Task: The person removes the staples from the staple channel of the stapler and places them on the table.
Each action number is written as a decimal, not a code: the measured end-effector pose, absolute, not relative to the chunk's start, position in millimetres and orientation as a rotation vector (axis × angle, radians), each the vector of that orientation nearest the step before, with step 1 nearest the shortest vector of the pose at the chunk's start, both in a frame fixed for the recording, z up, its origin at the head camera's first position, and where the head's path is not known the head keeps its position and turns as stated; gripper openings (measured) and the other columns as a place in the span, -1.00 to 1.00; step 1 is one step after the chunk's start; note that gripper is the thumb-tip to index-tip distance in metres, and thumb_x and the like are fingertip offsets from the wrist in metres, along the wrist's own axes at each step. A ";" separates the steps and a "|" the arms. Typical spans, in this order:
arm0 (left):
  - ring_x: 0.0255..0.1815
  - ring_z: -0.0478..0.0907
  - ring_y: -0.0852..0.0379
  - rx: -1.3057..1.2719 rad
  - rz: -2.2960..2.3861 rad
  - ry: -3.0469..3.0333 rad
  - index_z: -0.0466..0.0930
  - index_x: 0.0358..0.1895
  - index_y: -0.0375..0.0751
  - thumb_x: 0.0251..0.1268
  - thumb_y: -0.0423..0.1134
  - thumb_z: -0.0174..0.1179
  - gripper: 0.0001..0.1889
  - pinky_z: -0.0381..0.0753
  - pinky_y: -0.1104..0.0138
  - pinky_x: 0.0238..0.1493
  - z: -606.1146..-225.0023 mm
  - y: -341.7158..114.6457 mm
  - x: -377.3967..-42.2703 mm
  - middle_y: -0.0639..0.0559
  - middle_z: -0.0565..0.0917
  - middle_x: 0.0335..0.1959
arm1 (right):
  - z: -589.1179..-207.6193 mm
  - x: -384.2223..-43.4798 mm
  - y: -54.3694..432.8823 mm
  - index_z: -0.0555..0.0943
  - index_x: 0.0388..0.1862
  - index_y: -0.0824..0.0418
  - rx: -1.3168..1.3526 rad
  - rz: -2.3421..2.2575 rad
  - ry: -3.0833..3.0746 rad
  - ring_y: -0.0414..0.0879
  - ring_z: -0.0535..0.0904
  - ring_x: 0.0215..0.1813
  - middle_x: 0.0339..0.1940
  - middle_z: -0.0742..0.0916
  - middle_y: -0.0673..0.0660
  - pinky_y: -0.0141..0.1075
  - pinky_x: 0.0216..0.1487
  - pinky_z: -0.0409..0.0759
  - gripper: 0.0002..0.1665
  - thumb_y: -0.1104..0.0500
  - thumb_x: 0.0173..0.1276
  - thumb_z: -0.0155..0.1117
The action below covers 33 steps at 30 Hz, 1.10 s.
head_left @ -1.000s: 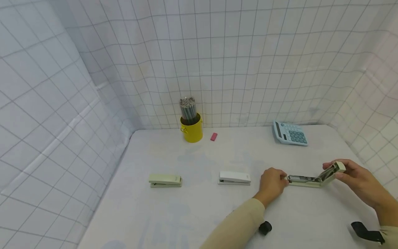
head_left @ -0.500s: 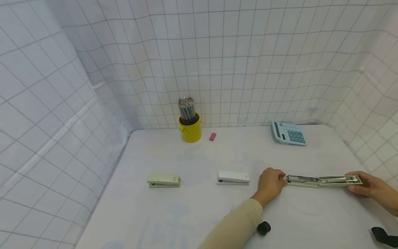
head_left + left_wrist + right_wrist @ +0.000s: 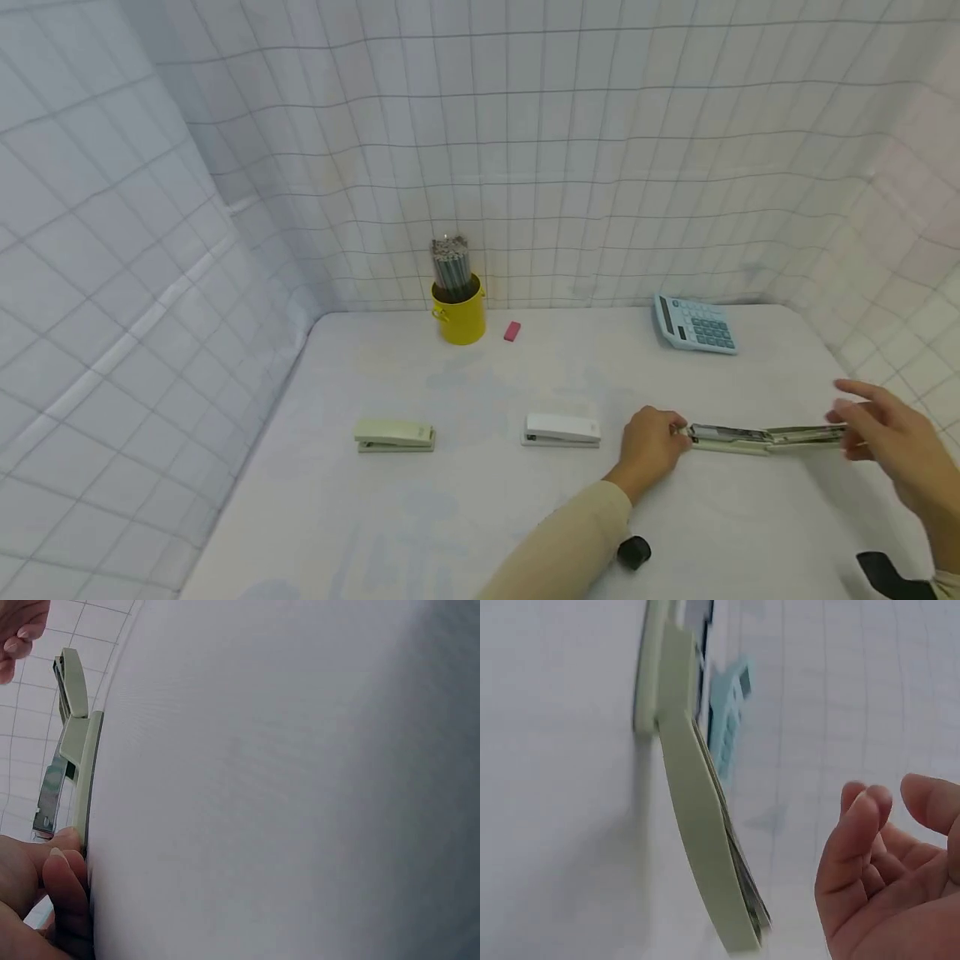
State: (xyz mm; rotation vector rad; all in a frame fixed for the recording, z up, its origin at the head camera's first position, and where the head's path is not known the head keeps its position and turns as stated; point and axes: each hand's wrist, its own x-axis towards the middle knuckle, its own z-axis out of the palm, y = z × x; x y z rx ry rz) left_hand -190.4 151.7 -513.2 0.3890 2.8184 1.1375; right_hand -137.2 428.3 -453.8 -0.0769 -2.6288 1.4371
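A pale green stapler lies on the white table, its top arm swung fully back so it stretches out nearly straight. My left hand pinches the left end of its base between thumb and fingers. In the left wrist view, the metal staple channel shows raised above the base. My right hand hovers by the swung-back top arm; the right wrist view shows a gap between that hand and the green top arm. Its fingers are loosely bent and hold nothing.
A white stapler and another pale green stapler lie to the left. Farther back stand a yellow bucket of pencils, a pink eraser and a light blue calculator. Gridded cloth walls border the table.
The stapler's top arm has swung from half raised down to the right. My right hand has let go of it and lifted slightly away. My left hand has kept its grip.
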 end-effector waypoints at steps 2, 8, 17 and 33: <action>-0.33 0.44 0.39 0.396 1.133 2.820 0.82 -0.10 0.09 0.23 -0.15 0.46 -0.82 0.37 0.50 -0.29 -512.1 151.9 -190.3 0.30 0.63 -0.40 | -454.9 -140.1 411.5 0.50 0.28 -0.26 -0.010 1.771 -2.621 -0.21 0.58 -0.46 -0.33 0.71 -0.17 -0.36 -0.44 0.62 -0.61 0.17 0.65 0.05; -0.35 0.44 0.39 0.447 1.074 2.853 0.82 -0.09 0.10 0.24 -0.13 0.45 -0.81 0.36 0.52 -0.32 -510.6 150.4 -194.2 0.30 0.63 -0.41 | -465.9 -152.1 374.1 0.56 0.09 -0.29 -0.143 2.172 -2.681 -0.21 0.57 -0.43 -0.29 0.72 -0.04 -0.31 -0.38 0.65 -0.80 0.02 0.64 0.10; -0.40 0.37 0.37 0.416 1.051 2.857 0.82 -0.10 0.13 0.22 -0.12 0.47 -0.82 0.32 0.50 -0.36 -511.1 152.2 -194.9 0.31 0.56 -0.47 | -480.3 -157.5 354.5 0.43 0.35 0.31 -0.260 2.148 -2.802 -0.20 0.59 -0.43 -0.29 0.73 -0.02 -0.31 -0.38 0.63 -0.44 -0.06 0.62 0.11; -0.42 0.36 0.35 0.339 1.104 2.784 0.82 -0.13 0.10 0.19 -0.16 0.49 -0.82 0.32 0.49 -0.35 -507.1 153.8 -193.4 0.29 0.55 -0.47 | -480.6 -172.4 347.9 0.47 0.28 0.44 -0.183 2.216 -2.855 -0.26 0.59 -0.51 -0.38 0.80 0.05 -0.36 -0.46 0.64 -0.44 -0.01 0.62 0.09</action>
